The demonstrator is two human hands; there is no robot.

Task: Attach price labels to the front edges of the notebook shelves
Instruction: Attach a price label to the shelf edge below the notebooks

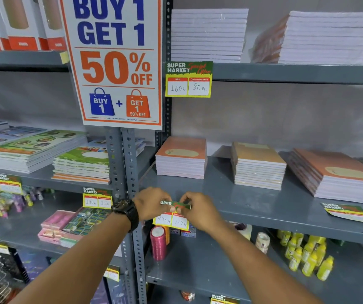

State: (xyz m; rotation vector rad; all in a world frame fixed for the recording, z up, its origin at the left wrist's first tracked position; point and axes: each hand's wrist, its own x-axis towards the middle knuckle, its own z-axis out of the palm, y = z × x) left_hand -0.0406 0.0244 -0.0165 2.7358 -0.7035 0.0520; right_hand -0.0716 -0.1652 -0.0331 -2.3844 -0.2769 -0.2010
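Head view: left hand (pixel 152 202) and right hand (pixel 198 208) fingers pinch price label (pixel 171 218) against shelf edge (pixel 263 216).

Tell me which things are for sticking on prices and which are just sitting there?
For the job: the price label both hands press on, left hand, right hand, shelf edge, spare label, notebooks.

Just lying about: sale poster, pink ribbon spool, yellow bottles.
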